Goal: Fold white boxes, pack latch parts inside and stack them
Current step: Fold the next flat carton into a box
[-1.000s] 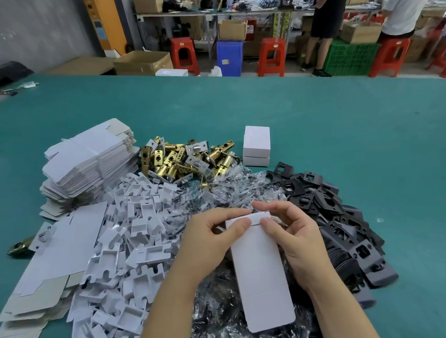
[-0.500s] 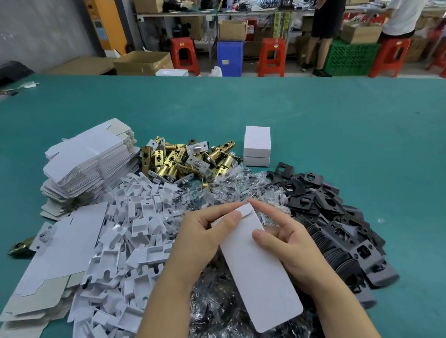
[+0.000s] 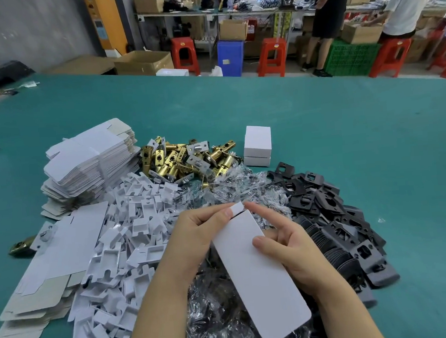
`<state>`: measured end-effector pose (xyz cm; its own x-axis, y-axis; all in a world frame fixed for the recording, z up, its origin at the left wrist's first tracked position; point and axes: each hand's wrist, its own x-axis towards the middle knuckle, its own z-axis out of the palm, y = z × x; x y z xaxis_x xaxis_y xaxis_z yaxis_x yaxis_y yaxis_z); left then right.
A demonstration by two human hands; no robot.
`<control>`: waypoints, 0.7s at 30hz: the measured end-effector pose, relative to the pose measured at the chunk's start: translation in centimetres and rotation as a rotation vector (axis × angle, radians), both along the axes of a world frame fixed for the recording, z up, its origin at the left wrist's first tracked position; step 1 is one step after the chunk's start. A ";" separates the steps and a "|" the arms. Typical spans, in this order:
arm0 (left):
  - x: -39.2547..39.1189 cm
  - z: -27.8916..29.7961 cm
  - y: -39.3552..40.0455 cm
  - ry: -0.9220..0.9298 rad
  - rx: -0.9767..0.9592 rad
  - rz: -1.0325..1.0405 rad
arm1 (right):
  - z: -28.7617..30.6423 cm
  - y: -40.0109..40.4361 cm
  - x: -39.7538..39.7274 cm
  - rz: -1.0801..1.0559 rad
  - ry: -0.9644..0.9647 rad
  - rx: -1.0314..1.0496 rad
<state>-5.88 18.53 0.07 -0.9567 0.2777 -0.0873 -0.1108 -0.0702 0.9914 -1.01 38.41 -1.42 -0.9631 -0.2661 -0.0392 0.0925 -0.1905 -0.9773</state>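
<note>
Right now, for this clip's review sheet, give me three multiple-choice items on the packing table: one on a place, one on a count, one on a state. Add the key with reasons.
1. Where does the pile of black plates lie relative to the brass latches?
A. nearer the camera, to the right
B. farther away, to the left
C. underneath them

2. How many closed white boxes are stacked beside the brass latches?
A. none
B. two
C. five

3. What is the state of the white box blank in the hands?
A. fully folded and closed
B. flat, with its far end flap bending
C. lying on the table untouched

Key: 1 A, the plates sit right of and nearer than the latches. 2 B, one box rests on another. 3 B, the left hand pinches the flap while the right hand holds the body.
</note>
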 end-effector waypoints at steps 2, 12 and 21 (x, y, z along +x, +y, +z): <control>0.0 0.0 0.0 0.001 -0.004 -0.009 | 0.0 0.0 0.0 -0.017 -0.005 0.011; 0.1 0.4 -0.2 0.022 -0.056 -0.164 | 0.3 0.3 0.0 0.017 -0.079 -0.015; 0.7 0.8 0.2 0.082 -0.088 -0.279 | 0.2 0.2 -0.2 -0.009 -0.132 -0.103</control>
